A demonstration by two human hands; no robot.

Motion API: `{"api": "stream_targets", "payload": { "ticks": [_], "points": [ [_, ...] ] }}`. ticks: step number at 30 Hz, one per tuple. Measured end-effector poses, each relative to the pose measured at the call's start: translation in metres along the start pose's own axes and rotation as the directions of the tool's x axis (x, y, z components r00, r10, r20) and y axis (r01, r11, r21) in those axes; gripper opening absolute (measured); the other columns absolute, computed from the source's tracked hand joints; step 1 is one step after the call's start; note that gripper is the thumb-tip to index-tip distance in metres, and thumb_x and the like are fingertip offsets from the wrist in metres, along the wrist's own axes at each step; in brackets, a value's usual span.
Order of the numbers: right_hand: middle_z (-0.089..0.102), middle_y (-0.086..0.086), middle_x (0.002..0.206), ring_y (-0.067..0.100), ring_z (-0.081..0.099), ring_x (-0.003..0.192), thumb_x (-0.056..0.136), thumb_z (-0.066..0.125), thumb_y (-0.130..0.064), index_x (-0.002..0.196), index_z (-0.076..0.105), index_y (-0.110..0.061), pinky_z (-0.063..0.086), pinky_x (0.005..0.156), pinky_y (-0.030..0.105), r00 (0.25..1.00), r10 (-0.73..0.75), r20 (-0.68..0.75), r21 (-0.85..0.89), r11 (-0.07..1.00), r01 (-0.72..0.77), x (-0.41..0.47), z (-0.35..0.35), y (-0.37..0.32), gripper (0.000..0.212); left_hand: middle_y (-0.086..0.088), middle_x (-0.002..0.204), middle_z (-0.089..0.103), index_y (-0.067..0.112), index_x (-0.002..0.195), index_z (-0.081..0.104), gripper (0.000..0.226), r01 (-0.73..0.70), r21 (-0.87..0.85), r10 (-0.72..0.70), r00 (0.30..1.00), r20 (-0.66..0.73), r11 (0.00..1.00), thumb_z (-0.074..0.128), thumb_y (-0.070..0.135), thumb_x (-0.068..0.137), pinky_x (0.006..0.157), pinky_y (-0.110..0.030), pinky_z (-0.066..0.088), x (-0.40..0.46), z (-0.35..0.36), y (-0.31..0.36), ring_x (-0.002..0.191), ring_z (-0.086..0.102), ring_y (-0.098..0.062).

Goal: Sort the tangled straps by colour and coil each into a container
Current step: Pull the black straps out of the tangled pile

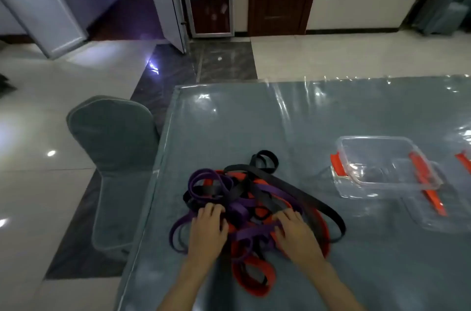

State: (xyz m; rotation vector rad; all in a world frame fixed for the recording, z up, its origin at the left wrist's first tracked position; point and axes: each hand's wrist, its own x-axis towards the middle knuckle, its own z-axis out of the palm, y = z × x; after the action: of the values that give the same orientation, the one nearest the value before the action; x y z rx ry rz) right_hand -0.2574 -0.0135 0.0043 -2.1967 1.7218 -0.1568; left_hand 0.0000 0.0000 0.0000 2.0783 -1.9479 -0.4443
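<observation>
Leftmost, chair (119,158): grey, padded, pushed up beside the table's left edge.
Table (254,119): grey top under a shiny clear sheet; it carries everything named below.
Straps (254,208): one tangled heap of purple, red and black bands near the front of the table, none sorted out.
Purple straps (204,183): mostly on the left and through the middle of the heap, with loops spilling out past the left hand.
Left hand (207,230): palm down on the left side of the heap, fingers bent with their tips pressed into the purple and black bands; whether it pinches one I cannot tell.
Red straps (254,282): lowest in the heap, a loop hanging toward the front between the two forearms.
Right hand (295,233): palm down on the right side of the heap, fingers curled onto the bands; a firm grip cannot be made out.
Black straps (293,189): one long band sweeps from the top of the heap round its right side.
Box (382,165): clear plastic with red clips, well apart to the right of the heap, no straps in it.
Lid (433,211): clear, lying just beside the box.
</observation>
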Motion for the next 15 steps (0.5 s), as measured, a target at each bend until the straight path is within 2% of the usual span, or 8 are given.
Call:
{"api": "stream_targets", "payload": {
  "ticks": [2, 5, 9, 12, 15],
  "points": [
    [0.057, -0.002, 0.128, 0.024, 0.055, 0.118, 0.101, 0.057, -0.023, 0.124, 0.064, -0.020, 0.050, 0.095, 0.040, 1.000, -0.017, -0.011, 0.049, 0.999, 0.018, 0.016, -0.004, 0.003, 0.024, 0.000, 0.141, 0.051, 0.022, 0.140, 0.056, 0.041, 0.013, 0.057, -0.015, 0.999, 0.035, 0.998, 0.058, 0.033, 0.101, 0.098, -0.042, 0.051, 0.020, -0.001, 0.008, 0.127, 0.052, -0.026],
    [0.056, -0.001, 0.128, 0.024, 0.053, 0.119, 0.102, 0.057, -0.022, 0.122, 0.063, -0.020, 0.051, 0.092, 0.041, 1.000, -0.002, 0.021, 0.065, 0.998, 0.001, 0.041, -0.007, 0.007, 0.021, -0.001, 0.158, 0.038, 0.024, 0.154, 0.041, 0.055, 0.073, 0.056, -0.079, 0.991, 0.112, 0.996, 0.056, 0.039, 0.103, 0.111, -0.046, 0.045, 0.049, -0.002, 0.016, 0.144, 0.041, -0.027],
    [0.053, -0.002, 0.135, 0.023, 0.050, 0.125, 0.103, 0.056, -0.025, 0.129, 0.061, -0.021, 0.048, 0.096, 0.035, 1.000, -0.009, 0.025, 0.051, 0.999, 0.007, 0.073, -0.004, 0.017, 0.027, 0.000, 0.165, 0.033, 0.029, 0.160, 0.030, 0.062, 0.125, 0.013, -0.125, 0.975, 0.183, 0.992, 0.052, 0.048, 0.105, 0.116, -0.052, 0.040, 0.075, 0.006, 0.019, 0.150, 0.035, -0.026],
    [0.050, -0.001, 0.143, 0.023, 0.046, 0.133, 0.105, 0.053, -0.033, 0.133, 0.058, -0.023, 0.045, 0.102, 0.036, 1.000, -0.005, 0.026, 0.068, 0.998, 0.004, 0.097, 0.001, 0.023, 0.030, 0.000, 0.172, 0.019, 0.036, 0.163, 0.025, 0.064, 0.143, 0.002, -0.139, 0.965, 0.224, 0.990, 0.046, 0.055, 0.106, 0.120, -0.055, 0.031, 0.087, 0.014, 0.019, 0.155, 0.029, -0.026],
    [0.047, 0.000, 0.149, 0.022, 0.042, 0.142, 0.109, 0.047, -0.042, 0.143, 0.053, -0.022, 0.043, 0.109, 0.036, 0.999, 0.040, 0.027, 0.102, 0.994, -0.043, 0.123, 0.006, 0.027, 0.040, 0.004, 0.174, 0.016, 0.038, 0.159, 0.035, 0.057, 0.156, 0.051, -0.163, 0.962, 0.221, 0.987, 0.040, 0.060, 0.107, 0.119, -0.055, 0.028, 0.097, 0.023, 0.017, 0.154, 0.030, -0.023]
  ]
}}
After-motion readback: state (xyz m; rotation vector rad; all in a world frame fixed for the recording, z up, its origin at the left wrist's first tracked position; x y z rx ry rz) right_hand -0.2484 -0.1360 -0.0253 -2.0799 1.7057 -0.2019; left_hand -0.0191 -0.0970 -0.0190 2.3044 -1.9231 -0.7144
